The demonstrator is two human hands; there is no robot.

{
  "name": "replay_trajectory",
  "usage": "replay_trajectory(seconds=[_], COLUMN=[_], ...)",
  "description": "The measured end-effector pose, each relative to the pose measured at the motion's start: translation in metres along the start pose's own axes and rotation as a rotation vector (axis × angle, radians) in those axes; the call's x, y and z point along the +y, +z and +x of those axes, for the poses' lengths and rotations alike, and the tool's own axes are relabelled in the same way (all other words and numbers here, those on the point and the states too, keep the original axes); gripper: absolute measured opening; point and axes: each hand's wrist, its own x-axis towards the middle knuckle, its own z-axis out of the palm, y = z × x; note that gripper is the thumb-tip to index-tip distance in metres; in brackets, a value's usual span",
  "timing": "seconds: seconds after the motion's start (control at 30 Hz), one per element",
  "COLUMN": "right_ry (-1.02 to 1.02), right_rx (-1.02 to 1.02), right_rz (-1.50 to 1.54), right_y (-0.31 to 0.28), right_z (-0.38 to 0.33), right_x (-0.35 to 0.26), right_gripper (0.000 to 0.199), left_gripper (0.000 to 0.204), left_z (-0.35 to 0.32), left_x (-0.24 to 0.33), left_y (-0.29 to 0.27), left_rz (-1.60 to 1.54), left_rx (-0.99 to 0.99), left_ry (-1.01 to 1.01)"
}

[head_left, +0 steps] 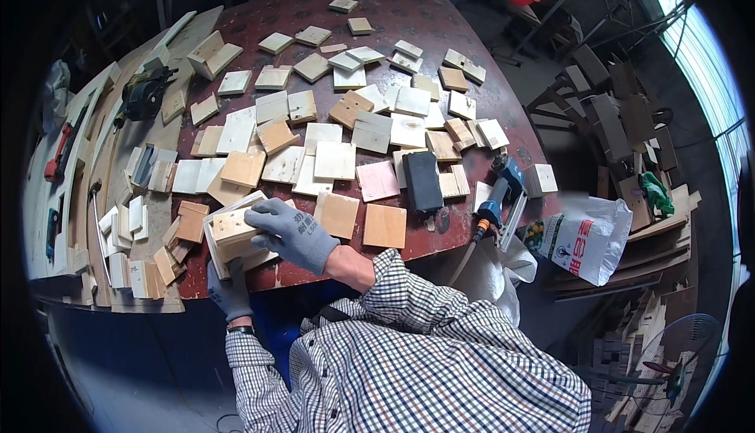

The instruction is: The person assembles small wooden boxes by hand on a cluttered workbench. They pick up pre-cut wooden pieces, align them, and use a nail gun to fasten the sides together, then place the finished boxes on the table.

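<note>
Both my hands wear grey gloves and are at a small assembly of pale wooden boards at the near left edge of the table. My left hand holds it from below on the near side, its fingers partly hidden by the wood. From the right, my right hand reaches over it, fingers closed on a light wooden block at its top. Just right of my right hand lie a square wooden board and an orange-toned board.
Many loose boards cover the dark red table. A black block and a blue nail gun with a hose lie on the right. A black and yellow power tool sits far left. A white plastic bag stands off the right edge.
</note>
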Motion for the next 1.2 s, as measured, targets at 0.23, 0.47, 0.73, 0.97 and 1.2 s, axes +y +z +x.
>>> replay_trajectory(seconds=[0.23, 0.47, 0.73, 0.97, 1.2], right_ry=[0.49, 0.5, 0.339, 0.672, 0.899], right_rx=[0.594, 0.536, 0.341, 0.754, 0.717], right_rz=[-0.371, -0.719, -0.602, -0.74, -0.661], right_y=[-0.151, -0.21, -0.18, -0.21, -0.241], right_z=[-0.046, -0.09, -0.111, -0.165, -0.179], right_x=[0.026, 0.08, 0.069, 0.04, 0.038], right_gripper=[0.035, 0.039, 0.04, 0.029, 0.034], left_gripper=[0.061, 0.058, 0.063, 0.068, 0.072], left_z=[-0.002, -0.002, 0.0, -0.005, -0.005], left_x=[0.004, 0.009, 0.011, -0.003, -0.009], left_y=[-0.007, -0.009, -0.006, -0.002, -0.002], left_rz=[0.075, 0.074, 0.084, -0.047, -0.064], left_rx=[0.011, 0.03, -0.014, 0.027, 0.039], left_ry=[-0.027, -0.019, -0.049, -0.079, -0.099])
